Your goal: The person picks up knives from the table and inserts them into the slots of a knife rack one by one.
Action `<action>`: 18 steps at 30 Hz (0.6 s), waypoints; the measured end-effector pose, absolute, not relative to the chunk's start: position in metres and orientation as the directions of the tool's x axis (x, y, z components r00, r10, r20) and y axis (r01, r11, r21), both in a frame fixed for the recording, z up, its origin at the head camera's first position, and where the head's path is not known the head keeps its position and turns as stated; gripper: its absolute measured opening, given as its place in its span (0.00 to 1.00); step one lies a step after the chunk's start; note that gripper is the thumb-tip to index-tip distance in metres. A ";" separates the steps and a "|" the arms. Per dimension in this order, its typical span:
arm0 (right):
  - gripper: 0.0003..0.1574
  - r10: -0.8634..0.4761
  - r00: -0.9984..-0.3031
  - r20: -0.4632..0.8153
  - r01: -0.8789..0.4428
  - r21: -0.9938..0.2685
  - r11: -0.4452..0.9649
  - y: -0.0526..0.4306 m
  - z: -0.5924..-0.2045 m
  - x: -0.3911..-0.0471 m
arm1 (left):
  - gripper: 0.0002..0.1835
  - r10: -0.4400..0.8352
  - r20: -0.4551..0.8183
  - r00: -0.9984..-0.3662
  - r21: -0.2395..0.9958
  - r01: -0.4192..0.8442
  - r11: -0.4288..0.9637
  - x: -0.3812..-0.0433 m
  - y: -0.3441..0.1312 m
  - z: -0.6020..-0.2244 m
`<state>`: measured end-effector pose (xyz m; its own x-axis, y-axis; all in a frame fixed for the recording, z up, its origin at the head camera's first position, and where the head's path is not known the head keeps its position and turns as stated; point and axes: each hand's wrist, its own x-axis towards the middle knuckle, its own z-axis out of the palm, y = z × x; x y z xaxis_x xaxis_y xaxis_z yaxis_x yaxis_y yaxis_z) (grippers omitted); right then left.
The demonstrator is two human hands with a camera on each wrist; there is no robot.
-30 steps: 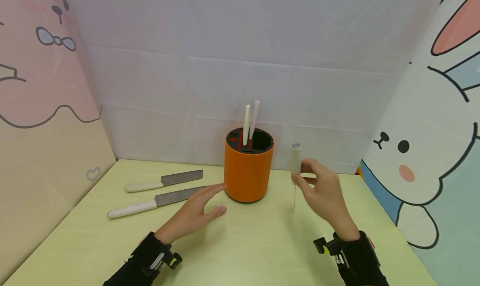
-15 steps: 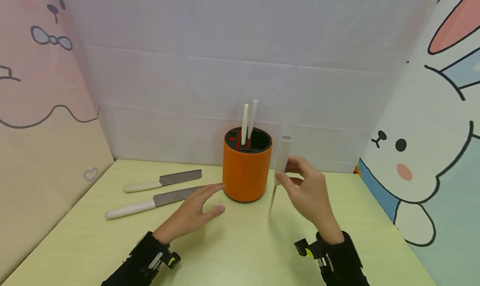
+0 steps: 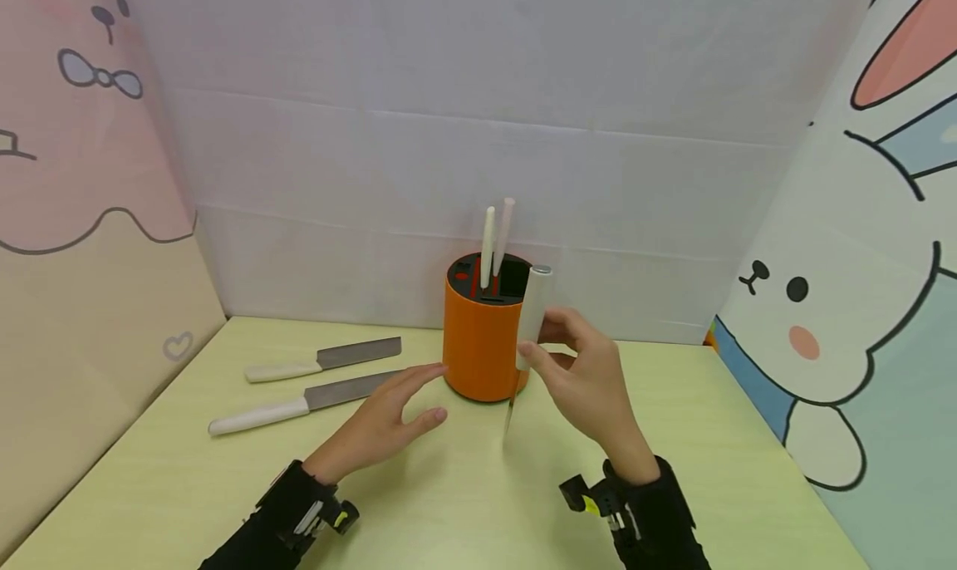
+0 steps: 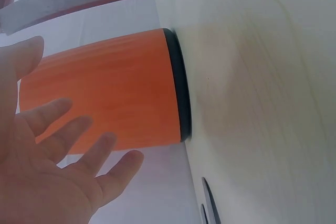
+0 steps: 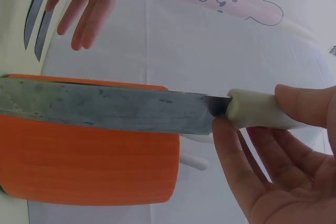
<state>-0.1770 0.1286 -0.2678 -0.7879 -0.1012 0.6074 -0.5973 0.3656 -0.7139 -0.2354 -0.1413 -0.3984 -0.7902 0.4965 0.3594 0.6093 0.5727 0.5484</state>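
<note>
My right hand (image 3: 583,370) pinches the white handle of a knife (image 3: 532,321), thumb on one side and fingers on the other. The blade points down in front of the orange knife block (image 3: 478,354); its broad face (image 5: 115,106) crosses the block in the right wrist view. My left hand (image 3: 381,425) is held with fingers spread and straight, fingertips right by the block's left side, nothing in it. Two white-handled pieces (image 3: 488,250) stand in the block's black top. Two more knives, one (image 3: 323,361) behind the other (image 3: 262,418), lie left of the block, the nearer partly hidden by my left hand.
The pale yellow table (image 3: 463,512) reaches back to a white cloth wall (image 3: 336,179). Cartoon-printed panels stand on the left (image 3: 97,304) and the right (image 3: 822,346). Black sleeves with wrist cameras (image 3: 344,516) cover both forearms.
My right hand has carried the knife leftward from beside the block to in front of its right side, and the handle now tilts right. My left hand keeps its place.
</note>
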 end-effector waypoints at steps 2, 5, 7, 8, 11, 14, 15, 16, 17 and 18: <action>0.19 -0.105 -0.793 0.600 -0.594 -0.723 0.352 0.126 -0.268 -0.177 | 0.32 0.499 0.363 -0.787 0.548 0.614 0.568 -0.236 -0.142 -0.399; 0.19 -0.113 -0.800 0.589 -0.589 -0.734 0.338 0.124 -0.270 -0.177 | 0.32 0.508 0.374 -0.776 0.542 0.627 0.559 -0.236 -0.143 -0.398; 0.18 -0.121 -0.802 0.585 -0.588 -0.737 0.334 0.123 -0.271 -0.177 | 0.32 0.513 0.383 -0.768 0.535 0.637 0.555 -0.236 -0.142 -0.398; 0.18 -0.124 -0.803 0.582 -0.587 -0.738 0.333 0.123 -0.272 -0.177 | 0.32 0.514 0.386 -0.766 0.533 0.640 0.553 -0.236 -0.142 -0.397; 0.18 -0.131 -0.808 0.575 -0.582 -0.741 0.335 0.123 -0.274 -0.177 | 0.32 0.509 0.383 -0.771 0.543 0.633 0.552 -0.235 -0.141 -0.396; 0.18 -0.133 -0.812 0.568 -0.576 -0.743 0.340 0.122 -0.275 -0.177 | 0.32 0.506 0.379 -0.775 0.556 0.627 0.545 -0.235 -0.141 -0.395; 0.18 -0.137 -0.812 0.567 -0.576 -0.743 0.340 0.122 -0.275 -0.177 | 0.33 0.507 0.380 -0.774 0.560 0.628 0.540 -0.235 -0.140 -0.395; 0.18 -0.139 -0.813 0.566 -0.576 -0.743 0.342 0.122 -0.275 -0.177 | 0.33 0.508 0.382 -0.772 0.564 0.630 0.533 -0.234 -0.140 -0.395; 0.18 -0.140 -0.812 0.566 -0.576 -0.742 0.342 0.123 -0.275 -0.177 | 0.33 0.510 0.385 -0.769 0.569 0.633 0.525 -0.234 -0.140 -0.394; 0.18 -0.140 -0.812 0.566 -0.576 -0.742 0.343 0.123 -0.275 -0.177 | 0.33 0.512 0.388 -0.766 0.575 0.635 0.515 -0.234 -0.139 -0.394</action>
